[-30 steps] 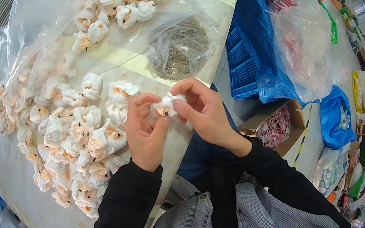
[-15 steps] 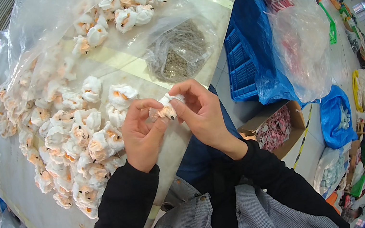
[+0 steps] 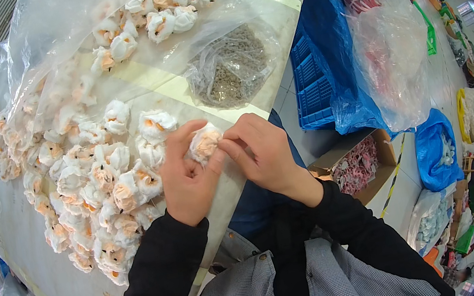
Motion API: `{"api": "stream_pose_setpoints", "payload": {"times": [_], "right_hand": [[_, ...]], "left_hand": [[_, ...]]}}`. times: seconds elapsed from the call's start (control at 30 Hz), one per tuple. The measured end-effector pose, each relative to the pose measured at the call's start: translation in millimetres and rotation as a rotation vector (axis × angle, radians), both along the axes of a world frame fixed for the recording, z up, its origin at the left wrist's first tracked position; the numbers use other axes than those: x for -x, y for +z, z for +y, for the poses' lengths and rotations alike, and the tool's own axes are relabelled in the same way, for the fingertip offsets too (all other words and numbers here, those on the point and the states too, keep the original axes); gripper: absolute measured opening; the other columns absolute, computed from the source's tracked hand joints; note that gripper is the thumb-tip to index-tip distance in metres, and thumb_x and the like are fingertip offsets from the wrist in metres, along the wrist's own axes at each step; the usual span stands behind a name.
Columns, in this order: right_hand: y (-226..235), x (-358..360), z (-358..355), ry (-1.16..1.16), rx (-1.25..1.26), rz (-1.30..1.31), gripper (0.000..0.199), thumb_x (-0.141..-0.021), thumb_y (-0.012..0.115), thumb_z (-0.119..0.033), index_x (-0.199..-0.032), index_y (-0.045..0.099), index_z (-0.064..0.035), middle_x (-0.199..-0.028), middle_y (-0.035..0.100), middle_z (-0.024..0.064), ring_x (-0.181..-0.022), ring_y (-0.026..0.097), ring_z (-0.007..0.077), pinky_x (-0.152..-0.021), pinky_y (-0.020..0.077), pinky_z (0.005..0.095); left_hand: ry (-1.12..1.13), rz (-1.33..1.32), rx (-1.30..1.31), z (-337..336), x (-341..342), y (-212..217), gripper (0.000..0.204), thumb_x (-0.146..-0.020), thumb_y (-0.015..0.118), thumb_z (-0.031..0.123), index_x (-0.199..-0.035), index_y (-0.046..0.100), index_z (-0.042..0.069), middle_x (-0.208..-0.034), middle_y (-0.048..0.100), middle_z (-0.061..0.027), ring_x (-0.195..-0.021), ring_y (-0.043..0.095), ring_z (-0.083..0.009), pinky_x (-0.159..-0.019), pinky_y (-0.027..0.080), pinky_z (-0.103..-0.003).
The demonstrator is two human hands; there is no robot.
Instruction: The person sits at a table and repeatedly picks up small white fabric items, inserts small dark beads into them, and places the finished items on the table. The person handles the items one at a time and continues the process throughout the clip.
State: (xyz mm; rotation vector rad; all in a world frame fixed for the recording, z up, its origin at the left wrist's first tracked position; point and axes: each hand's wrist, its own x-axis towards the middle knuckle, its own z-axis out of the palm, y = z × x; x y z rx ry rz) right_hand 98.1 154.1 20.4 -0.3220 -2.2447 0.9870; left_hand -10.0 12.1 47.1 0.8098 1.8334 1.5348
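Note:
A small fluffy plush piece [image 3: 207, 142], white with a peach face, is held up over the table's edge. My left hand [image 3: 187, 179] grips it between thumb and forefinger. The thumb and forefinger of my right hand [image 3: 263, 153] are pinched together at the right edge of the piece. Whatever lies between those right fingertips is too small to make out. To the left of my hands spreads a heap of similar plush pieces [image 3: 90, 196], several showing small black eyes and orange spots.
A clear bag of grey-brown granules [image 3: 233, 72] lies beyond my hands. Plastic film [image 3: 60, 46] covers part of the far heap. Right of the table [image 3: 53, 294] stand a blue crate [image 3: 311, 81] with bagged goods and a cardboard box [image 3: 387, 166] of pink pieces.
The plush piece has turned, bringing its peach face into view, and sits more in my left fingers. My right hand has shifted from gripping its side to a pinch at its edge.

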Motion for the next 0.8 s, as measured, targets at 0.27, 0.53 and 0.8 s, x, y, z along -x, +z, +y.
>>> {"api": "stream_pose_setpoints", "payload": {"times": [0.27,0.53,0.8], "right_hand": [[10.6,-19.8,8.3,0.139,0.284,-0.096,0.014,-0.099,0.07,-0.013,-0.092,0.069,-0.0005,-0.082,0.063,0.0087,-0.07,0.061,0.0198,-0.064,0.0473,0.0309],[14.5,-21.1,12.2,0.242,0.186,-0.088,0.011,-0.097,0.07,-0.014,-0.093,0.067,-0.0041,-0.083,0.062,0.0102,-0.074,0.061,0.03,-0.065,0.049,0.038],[12.4,-19.9,11.3,0.265,0.371,-0.181,0.02,-0.102,0.067,-0.021,-0.093,0.069,-0.0026,-0.082,0.063,0.0088,-0.07,0.061,0.023,-0.065,0.0479,0.032]], "left_hand": [[-0.228,0.38,-0.025,0.8,8.0,-15.7,0.019,-0.093,0.074,0.015,-0.107,0.073,0.001,-0.095,0.073,-0.0158,-0.079,0.07,-0.0302,-0.067,0.053,-0.037],[-0.236,0.334,-0.093,2.3,-1.0,-13.8,0.011,-0.091,0.074,0.011,-0.095,0.072,0.002,-0.084,0.07,-0.0149,-0.071,0.069,-0.033,-0.063,0.052,-0.038],[-0.219,0.453,-0.102,-1.5,1.9,-17.7,0.006,-0.088,0.071,0.008,-0.088,0.069,0.003,-0.078,0.067,-0.0126,-0.063,0.065,-0.0337,-0.055,0.049,-0.04]]}}
